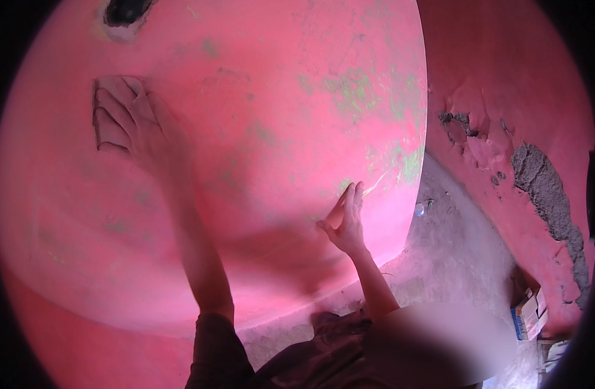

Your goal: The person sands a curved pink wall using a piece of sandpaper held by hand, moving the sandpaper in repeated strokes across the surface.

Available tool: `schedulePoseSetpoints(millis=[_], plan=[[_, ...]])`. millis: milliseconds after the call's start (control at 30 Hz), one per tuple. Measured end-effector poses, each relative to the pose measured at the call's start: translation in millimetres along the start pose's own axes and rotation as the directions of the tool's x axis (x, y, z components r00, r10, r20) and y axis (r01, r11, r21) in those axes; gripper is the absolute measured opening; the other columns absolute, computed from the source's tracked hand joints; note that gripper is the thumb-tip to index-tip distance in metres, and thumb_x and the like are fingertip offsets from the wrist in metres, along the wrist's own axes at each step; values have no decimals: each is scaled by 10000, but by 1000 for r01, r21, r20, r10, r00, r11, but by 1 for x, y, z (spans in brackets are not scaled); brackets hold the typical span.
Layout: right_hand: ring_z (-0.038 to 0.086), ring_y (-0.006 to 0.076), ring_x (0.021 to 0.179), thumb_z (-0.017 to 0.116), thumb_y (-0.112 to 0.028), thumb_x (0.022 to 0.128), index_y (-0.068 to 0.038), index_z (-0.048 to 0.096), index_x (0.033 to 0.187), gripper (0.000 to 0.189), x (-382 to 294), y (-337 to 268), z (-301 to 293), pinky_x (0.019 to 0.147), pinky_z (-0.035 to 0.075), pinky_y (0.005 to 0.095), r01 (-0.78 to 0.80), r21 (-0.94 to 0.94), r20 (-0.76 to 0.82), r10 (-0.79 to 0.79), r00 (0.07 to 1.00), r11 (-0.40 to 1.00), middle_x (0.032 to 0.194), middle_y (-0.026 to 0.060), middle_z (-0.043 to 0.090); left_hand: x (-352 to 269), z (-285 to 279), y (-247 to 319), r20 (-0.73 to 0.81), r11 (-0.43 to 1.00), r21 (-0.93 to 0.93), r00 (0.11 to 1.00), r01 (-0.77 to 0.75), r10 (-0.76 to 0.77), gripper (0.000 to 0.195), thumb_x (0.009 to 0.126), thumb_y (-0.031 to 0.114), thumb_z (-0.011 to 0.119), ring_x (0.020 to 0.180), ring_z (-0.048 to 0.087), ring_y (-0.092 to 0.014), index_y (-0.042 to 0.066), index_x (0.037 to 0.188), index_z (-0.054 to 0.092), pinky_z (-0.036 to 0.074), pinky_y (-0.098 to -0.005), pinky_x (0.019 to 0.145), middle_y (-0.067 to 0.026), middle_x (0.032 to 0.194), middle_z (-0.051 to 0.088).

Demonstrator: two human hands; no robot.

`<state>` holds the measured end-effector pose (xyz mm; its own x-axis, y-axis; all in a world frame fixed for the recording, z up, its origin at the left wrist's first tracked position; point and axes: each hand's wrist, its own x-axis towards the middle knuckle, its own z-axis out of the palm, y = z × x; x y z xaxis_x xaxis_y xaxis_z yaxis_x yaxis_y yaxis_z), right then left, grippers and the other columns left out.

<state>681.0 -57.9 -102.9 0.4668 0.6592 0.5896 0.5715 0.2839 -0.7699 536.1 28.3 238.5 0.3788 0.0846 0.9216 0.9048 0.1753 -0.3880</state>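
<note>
A pink painted wall (278,146) with worn green patches fills most of the view. My left hand (146,124) lies spread at the left, its fingers pressing a thin rectangular sheet (113,133) flat to the wall; whether the sheet is sandpaper or cloth cannot be told. Lower and to the right, my right hand (347,223) is at the wall with its thumb apart from raised fingers. No object shows in it.
A dark hole (127,10) with a broken rim is at the upper left. Another pink wall (482,63) at the right has peeling paint and bare grey plaster (543,182). On the concrete floor (453,238), a cardboard box (529,315) sits at the lower right.
</note>
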Motion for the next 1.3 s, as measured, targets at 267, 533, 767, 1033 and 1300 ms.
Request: schedulePoseSetpoints(millis=[267, 533, 767, 1033, 1300], plan=[[71, 556, 1432, 800, -328, 760, 74, 51, 1510, 1134, 5, 1, 0, 1102, 192, 671, 13, -18, -30, -13, 999, 1000, 1513, 413, 102, -72, -25, 65, 399, 959, 235, 916, -155, 51, 473, 1018, 303, 361, 1296, 473, -398, 17, 1378, 474, 404, -605, 1024, -218, 1444, 457], [97, 564, 1423, 796, -376, 757, 79, 73, 1506, 1136, -1, 9, -2, 1092, 197, 684, 34, -60, -16, -35, 999, 998, 1505, 411, 138, -36, 12, -41, 125, 969, 178, 972, 173, -197, 649, 868, 236, 570, 1443, 222, -449, -18, 1434, 382, 240, -623, 1112, -288, 1558, 206], [131, 558, 1420, 808, -388, 740, 77, 105, 1504, 1137, 1, 6, 2, 1089, 204, 683, 60, -71, -10, -61, 998, 996, 1510, 401, 148, -283, 19, 71, 145, 810, -548, 978, 206, -151, 430, 928, 376, 538, 1100, 568, -242, 88, 1243, 594, 407, -578, 964, -96, 1265, 591], [75, 539, 1440, 807, -444, 742, 83, 72, 1509, 1186, -3, 18, -7, 1110, 171, 658, 40, -143, 17, -38, 999, 989, 1518, 413, 91, -110, 49, -110, 18, 816, -378, 885, 438, -466, 615, 1050, 339, 274, 1494, 112, -346, -22, 1532, 151, 70, -532, 1187, -206, 1612, 120], [141, 540, 1427, 772, -482, 754, 89, 124, 1497, 1140, -1, 21, 1, 1075, 208, 696, 105, -156, -8, -108, 994, 982, 1507, 414, 133, -283, 18, -4, 239, 953, -266, 947, -147, 213, 570, 1025, 329, 344, 1442, 208, -400, -9, 1480, 283, 140, -599, 1150, -238, 1554, 227]])
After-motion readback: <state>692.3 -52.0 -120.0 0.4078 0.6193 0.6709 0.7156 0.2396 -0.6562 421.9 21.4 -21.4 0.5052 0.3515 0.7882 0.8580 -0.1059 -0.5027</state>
